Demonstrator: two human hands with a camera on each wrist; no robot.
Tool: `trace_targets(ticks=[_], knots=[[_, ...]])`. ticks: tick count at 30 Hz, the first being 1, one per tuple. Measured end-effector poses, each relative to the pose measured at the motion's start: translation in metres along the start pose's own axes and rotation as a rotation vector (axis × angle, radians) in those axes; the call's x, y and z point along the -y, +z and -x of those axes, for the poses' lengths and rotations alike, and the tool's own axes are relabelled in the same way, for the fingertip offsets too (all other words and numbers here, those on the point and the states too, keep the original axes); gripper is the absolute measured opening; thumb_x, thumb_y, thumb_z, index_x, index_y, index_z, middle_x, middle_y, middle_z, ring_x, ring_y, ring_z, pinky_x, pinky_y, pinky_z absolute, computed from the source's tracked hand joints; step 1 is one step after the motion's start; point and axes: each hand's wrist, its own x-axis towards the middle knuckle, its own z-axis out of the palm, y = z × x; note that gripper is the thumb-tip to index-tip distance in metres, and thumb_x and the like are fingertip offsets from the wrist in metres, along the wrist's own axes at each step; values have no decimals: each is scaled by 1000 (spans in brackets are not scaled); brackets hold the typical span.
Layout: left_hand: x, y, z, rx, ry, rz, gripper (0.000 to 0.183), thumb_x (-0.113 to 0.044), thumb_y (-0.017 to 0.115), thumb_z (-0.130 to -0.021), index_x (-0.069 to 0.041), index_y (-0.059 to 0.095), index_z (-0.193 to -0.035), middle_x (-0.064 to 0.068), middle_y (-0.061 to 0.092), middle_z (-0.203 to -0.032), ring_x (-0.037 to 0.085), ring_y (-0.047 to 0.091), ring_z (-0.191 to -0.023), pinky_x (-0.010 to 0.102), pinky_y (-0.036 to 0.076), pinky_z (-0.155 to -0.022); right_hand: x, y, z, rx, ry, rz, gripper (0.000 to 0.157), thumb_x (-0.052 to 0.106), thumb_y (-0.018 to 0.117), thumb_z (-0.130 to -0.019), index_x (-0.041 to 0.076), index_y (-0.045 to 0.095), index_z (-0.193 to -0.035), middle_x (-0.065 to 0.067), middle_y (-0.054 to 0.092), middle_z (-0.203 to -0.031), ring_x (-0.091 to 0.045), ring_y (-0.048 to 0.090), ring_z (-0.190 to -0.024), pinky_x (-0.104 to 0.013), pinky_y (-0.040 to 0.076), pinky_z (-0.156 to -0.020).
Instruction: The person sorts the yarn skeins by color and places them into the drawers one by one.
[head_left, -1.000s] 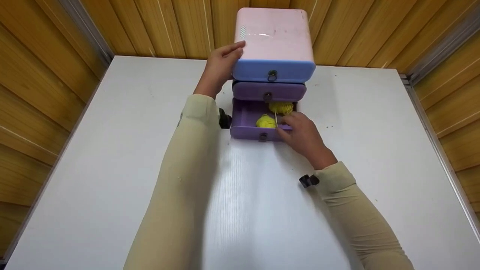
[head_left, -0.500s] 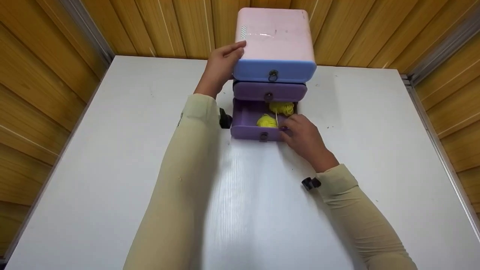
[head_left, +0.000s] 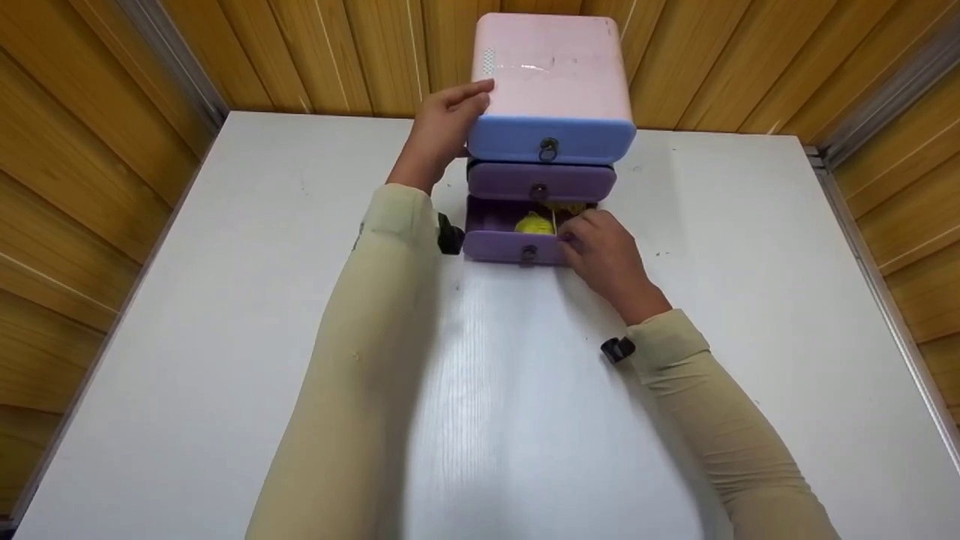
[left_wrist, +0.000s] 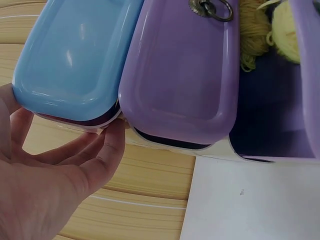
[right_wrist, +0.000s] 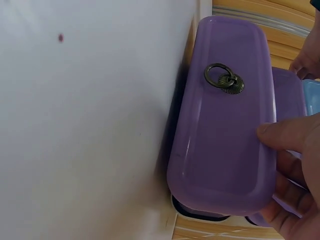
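A small drawer cabinet has a pink top (head_left: 551,67), a blue upper drawer (head_left: 551,139) and a purple middle drawer (head_left: 585,182). Its purple bottom drawer (head_left: 495,246) stands partly pulled out. Inside lie a yellow ball of yarn (head_left: 534,223) and a second bundle of yellow yarn (left_wrist: 254,32), largely under the middle drawer in the head view. My right hand (head_left: 604,255) grips the bottom drawer's front panel near its right end, thumb (right_wrist: 282,134) outside and fingers over the rim. My left hand (head_left: 442,127) rests against the cabinet's upper left side, fingers (left_wrist: 107,155) touching it.
The cabinet stands at the back of a white table (head_left: 525,420). Wooden panelled walls (head_left: 360,52) rise behind and at both sides. Metal rings (right_wrist: 217,77) hang on the drawer fronts. A thin pale line (head_left: 555,217) shows beside the yarn ball.
The bottom drawer has slid a little inward, with my right hand moving forward on its front panel. Less of the rear yarn shows. My left hand stays against the cabinet.
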Motion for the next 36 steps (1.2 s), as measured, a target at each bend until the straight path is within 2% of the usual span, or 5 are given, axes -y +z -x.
trace_targets(ticks=[8,13,18,30,36], knots=[[2,0,-6,12,-18,23,32,-29,57,-98,-31,62,-130,-5,50,-143,16,53,-125,43,51,-97,-9,12,-11,-123,-30,14,10,6,75,-82,3,69,-89,-14,60,-91,-33,55,-87,-43,46,-80],[4,-1,-9,10,-25,23,32,-30,57,-98,-32,62,-129,-6,50,-143,16,52,-127,44,50,-98,-9,16,-17,-122,-4,40,7,6,72,-84,2,70,-90,-14,63,-91,-34,55,-88,-45,45,-82],[6,-3,-13,11,2,-22,33,-32,56,-99,-32,60,-132,-6,49,-144,15,50,-129,43,49,-99,-7,17,-23,-105,16,66,7,7,69,-86,1,72,-91,-14,65,-91,-34,55,-89,-45,46,-84],[7,-6,-19,12,-16,-40,32,-32,55,-99,-33,61,-130,-4,47,-145,17,49,-130,46,49,-100,-16,26,-31,-187,-35,62,7,1,65,-87,1,72,-88,-14,65,-87,-35,54,-84,-44,47,-78],[10,-6,-21,12,-14,-39,32,-32,56,-98,-33,61,-129,-4,48,-144,18,50,-128,48,48,-100,-19,29,-34,-178,-27,76,7,2,66,-88,0,73,-89,-14,67,-87,-35,56,-85,-43,47,-79]])
